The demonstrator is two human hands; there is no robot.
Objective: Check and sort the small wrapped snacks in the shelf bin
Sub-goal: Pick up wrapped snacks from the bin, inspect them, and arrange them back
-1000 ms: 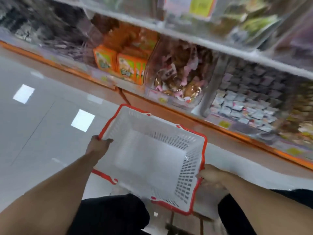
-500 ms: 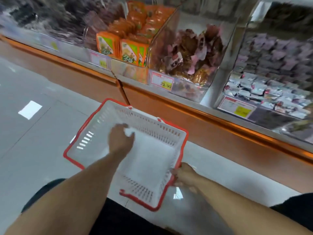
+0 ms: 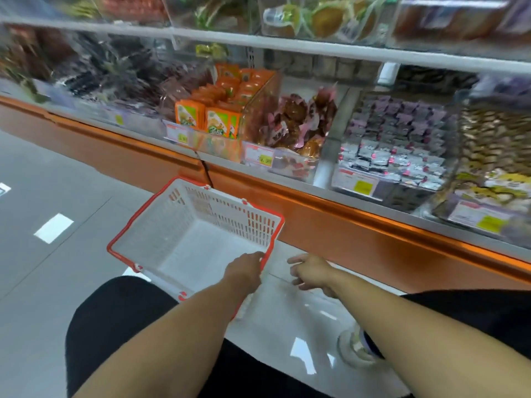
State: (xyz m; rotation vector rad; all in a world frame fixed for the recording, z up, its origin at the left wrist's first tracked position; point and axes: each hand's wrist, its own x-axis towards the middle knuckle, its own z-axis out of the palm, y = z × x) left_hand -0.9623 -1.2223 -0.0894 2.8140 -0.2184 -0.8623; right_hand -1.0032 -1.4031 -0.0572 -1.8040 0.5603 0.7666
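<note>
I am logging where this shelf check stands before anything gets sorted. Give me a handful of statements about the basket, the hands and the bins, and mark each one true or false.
1. The white plastic basket with the red rim holds nothing. True.
2. The left hand is at the basket's right rim. True.
3. The right hand holds a wrapped snack. False: its fingers are spread loosely and hold nothing; it hangs beside the basket.
4. The orange snack packs lie in the basket. False: they stand upright in a clear shelf bin.
5. The brown snacks in pink-edged wrappers sit in the bin to the right of the orange packs. True.
</note>
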